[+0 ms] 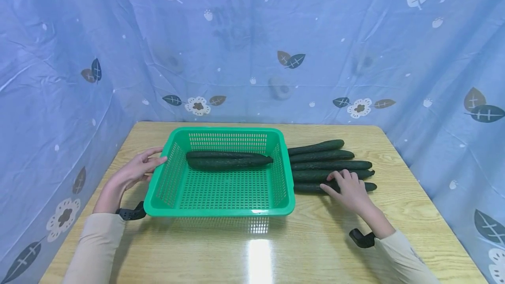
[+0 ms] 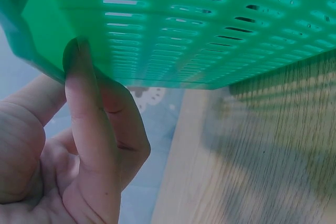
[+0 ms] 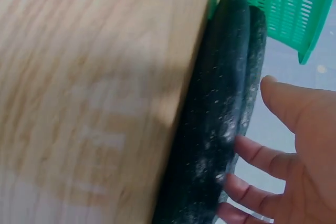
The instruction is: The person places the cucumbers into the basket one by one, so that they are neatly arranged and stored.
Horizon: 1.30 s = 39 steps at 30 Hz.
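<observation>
Right hand, as I view it remotely: fingers spread and thumb held apart, over the nearest of five long dark-green cucumbers, side by side on a pale wood-grain table; whether the fingertips press the skin I cannot tell. Left hand: pinching the left rim of a green rectangular perforated plastic basket. Two further cucumbers lie together inside, toward the back. The basket's right side blocks my head view of the row's left ends. Beyond: blue leaf-patterned cloth.
</observation>
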Available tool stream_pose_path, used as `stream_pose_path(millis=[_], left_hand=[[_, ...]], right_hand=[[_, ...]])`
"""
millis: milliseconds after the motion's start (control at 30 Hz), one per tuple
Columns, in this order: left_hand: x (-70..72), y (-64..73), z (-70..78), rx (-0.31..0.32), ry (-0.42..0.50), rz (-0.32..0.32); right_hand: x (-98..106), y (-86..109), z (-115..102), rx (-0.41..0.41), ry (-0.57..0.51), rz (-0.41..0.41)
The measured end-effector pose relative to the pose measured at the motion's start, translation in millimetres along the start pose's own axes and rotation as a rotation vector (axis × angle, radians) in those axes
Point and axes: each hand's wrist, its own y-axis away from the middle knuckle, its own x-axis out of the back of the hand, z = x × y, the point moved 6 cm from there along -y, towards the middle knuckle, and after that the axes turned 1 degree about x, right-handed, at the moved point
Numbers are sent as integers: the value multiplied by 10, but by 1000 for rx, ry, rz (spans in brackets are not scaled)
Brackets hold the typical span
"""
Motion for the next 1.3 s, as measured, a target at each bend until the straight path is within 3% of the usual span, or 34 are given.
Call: stream_pose_path(millis=[200, 667, 933, 1300], left_hand=[[-18, 2, 17, -8, 17, 0], [-29, 10, 31, -12, 42, -8], [-29, 14, 30, -12, 31, -3], [-27, 13, 27, -16, 29, -1]], right_hand=[[-38, 33, 44, 12, 15, 30], [-131, 16, 76, 84, 75, 186], [-160, 55, 84, 113, 116, 226], [-211, 96, 126, 185, 7, 126]])
